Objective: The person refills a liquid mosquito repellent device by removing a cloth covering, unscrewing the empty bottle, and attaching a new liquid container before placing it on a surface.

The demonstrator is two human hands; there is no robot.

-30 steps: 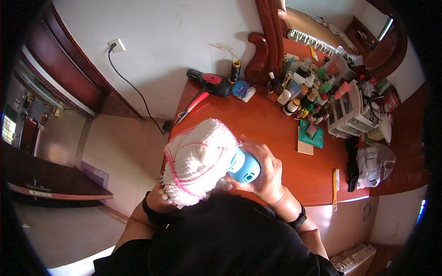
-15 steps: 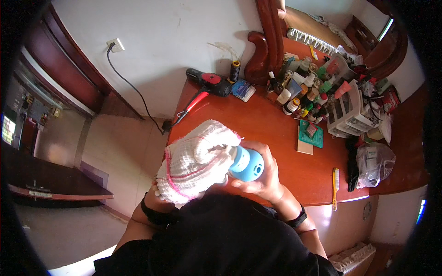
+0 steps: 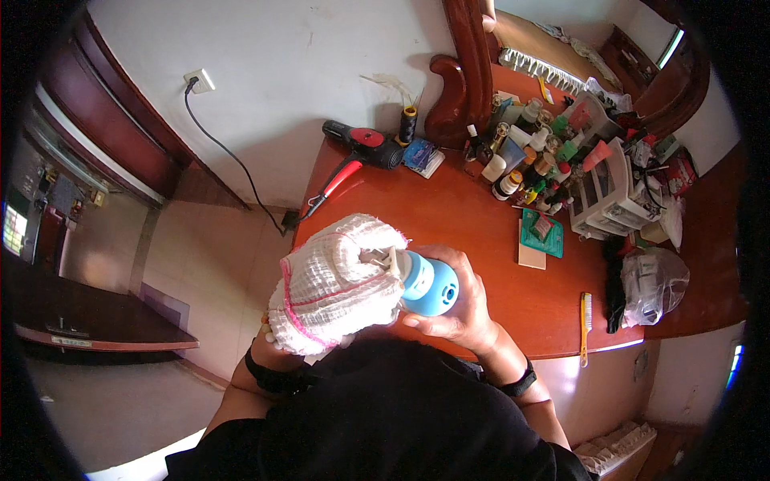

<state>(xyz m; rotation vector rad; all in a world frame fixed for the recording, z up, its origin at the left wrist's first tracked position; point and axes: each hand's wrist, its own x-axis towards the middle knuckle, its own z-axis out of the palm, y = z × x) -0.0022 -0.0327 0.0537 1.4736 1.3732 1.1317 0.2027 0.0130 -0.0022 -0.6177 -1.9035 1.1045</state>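
A white gauze-like cloth (image 3: 329, 280) with pink edging is draped over my left hand (image 3: 277, 341). Only a little of that hand shows at the cloth's lower left edge, but the curled shape underneath suggests bent fingers gripping the fabric. My right hand (image 3: 469, 309) wraps round a light-blue, rounded device (image 3: 433, 287) with a small dark hole in its end. The device's paler, whitish head points left and touches the cloth's folds. Its exact kind cannot be made out. Both hands are held above the near edge of the reddish-brown dresser (image 3: 481, 232).
A black and red hair dryer (image 3: 365, 144) lies at the back left, its cord running to a wall socket (image 3: 200, 80). Bottles (image 3: 513, 160) crowd the back right beside a white drawer unit (image 3: 605, 200). A yellow comb (image 3: 585, 329) overhangs the front edge near a plastic bag (image 3: 654, 284).
The cloth-covered left hand has shifted slightly left and down. More of the device's whitish head now shows between cloth and blue body. My right hand has barely moved.
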